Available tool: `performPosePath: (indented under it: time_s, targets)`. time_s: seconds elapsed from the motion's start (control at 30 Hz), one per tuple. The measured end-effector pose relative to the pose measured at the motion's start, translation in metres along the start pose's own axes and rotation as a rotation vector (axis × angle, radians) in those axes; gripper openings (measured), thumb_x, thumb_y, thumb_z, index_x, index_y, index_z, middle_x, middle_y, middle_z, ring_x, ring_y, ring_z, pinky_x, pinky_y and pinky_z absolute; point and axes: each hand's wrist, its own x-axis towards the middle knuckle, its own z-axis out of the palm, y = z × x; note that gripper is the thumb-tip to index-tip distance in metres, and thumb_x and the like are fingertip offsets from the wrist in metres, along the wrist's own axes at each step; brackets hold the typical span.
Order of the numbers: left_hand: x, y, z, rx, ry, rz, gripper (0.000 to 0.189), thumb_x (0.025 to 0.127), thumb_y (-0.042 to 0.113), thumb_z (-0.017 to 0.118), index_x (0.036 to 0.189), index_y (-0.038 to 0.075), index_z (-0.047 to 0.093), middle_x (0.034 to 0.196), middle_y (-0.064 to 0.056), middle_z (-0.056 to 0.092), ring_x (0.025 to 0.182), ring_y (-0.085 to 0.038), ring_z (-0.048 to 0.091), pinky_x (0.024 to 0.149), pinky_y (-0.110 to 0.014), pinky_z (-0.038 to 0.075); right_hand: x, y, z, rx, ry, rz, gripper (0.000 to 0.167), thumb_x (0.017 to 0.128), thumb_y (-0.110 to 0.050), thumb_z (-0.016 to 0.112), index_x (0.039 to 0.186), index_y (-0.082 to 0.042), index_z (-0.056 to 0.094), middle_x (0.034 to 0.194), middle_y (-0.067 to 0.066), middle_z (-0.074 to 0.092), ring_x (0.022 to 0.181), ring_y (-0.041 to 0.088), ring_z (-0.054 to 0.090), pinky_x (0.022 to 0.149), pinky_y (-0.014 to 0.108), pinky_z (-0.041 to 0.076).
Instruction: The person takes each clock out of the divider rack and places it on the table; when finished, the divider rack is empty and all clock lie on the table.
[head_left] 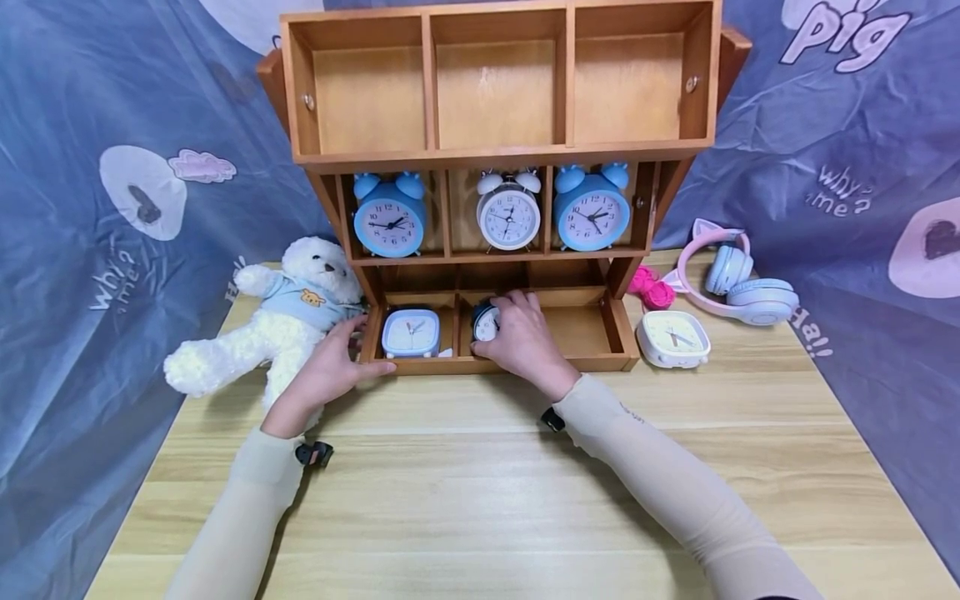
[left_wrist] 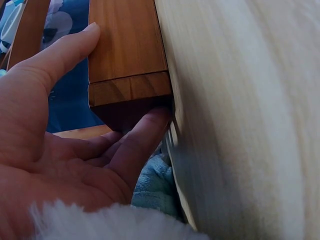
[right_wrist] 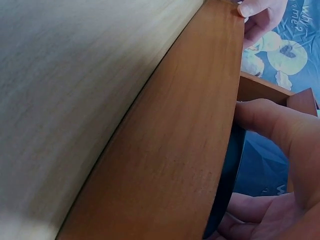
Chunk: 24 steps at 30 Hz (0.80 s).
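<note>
In the head view my right hand (head_left: 527, 340) grips a small dark round alarm clock (head_left: 486, 323) in the middle compartment of the wooden shelf's (head_left: 585, 364) bottom tier. Part of that clock is hidden by the hand; its dark rim (right_wrist: 228, 180) shows behind the front board in the right wrist view. At the shelf's lower left corner, my left hand (head_left: 328, 371) holds the frame. Its thumb lies on the front board and its fingers are round the end (left_wrist: 131, 90), as the left wrist view shows. A white-faced clock with a light blue rim (head_left: 411, 333) sits in the bottom left compartment.
Two blue twin-bell clocks (head_left: 390, 218) (head_left: 592, 212) flank a white one (head_left: 509, 215) on the middle tier. A white teddy bear (head_left: 281, 329) leans by my left hand. Right of the shelf lie a white clock (head_left: 673, 340), cat-ear headphones (head_left: 761, 300) and a pink item (head_left: 651, 287).
</note>
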Motion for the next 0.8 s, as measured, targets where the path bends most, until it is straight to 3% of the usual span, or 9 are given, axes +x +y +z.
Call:
performPosePath:
  time_s: [0.8]
  targets:
    - [0.001, -0.001, 0.001, -0.006, -0.004, -0.005, 0.112, 0.095, 0.040, 0.091, 0.175, -0.001, 0.025, 0.167, -0.032, 0.046, 0.149, -0.051, 0.052, 0.119, -0.067, 0.048, -0.005, -0.007, -0.014, 0.042, 0.034, -0.058, 0.084, 0.081, -0.027, 0.099, 0.151, 0.004, 0.064, 0.153, 0.022, 0.061, 0.140, 0.041, 0.050, 0.121, 0.052, 0.050]
